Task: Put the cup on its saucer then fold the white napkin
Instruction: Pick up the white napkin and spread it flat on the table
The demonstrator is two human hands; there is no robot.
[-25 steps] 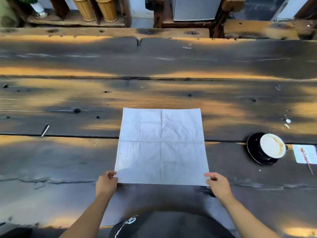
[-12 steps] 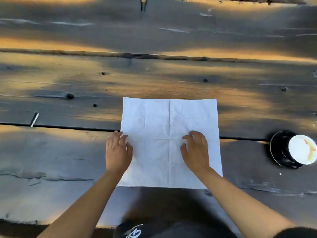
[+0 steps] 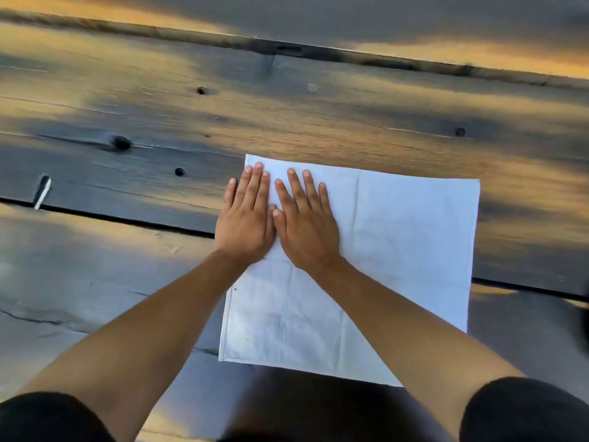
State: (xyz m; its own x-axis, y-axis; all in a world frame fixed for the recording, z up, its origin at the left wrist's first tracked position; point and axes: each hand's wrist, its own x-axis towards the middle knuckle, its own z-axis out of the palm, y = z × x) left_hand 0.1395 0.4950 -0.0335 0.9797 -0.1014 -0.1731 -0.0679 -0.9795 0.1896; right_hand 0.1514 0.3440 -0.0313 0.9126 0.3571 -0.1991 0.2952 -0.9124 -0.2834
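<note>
The white napkin [image 3: 398, 266] lies spread flat on the dark wooden table, showing crease lines. My left hand [image 3: 247, 215] and my right hand [image 3: 306, 221] rest side by side, palms down and fingers stretched, on the napkin's far left part. The left hand's outer fingers reach past the napkin's left edge. Neither hand grips anything. The cup and its saucer are out of view, apart from a dark blur [image 3: 583, 320] at the right edge.
The table [image 3: 318, 116] is made of wide planks with gaps between them and dark knots. A small white stick [image 3: 43, 191] lies by the plank gap at the left. My black sleeves fill the bottom corners.
Both hands slid forward and to the left across the napkin and came together. The view dipped and shifted left, so the cup and saucer left the frame.
</note>
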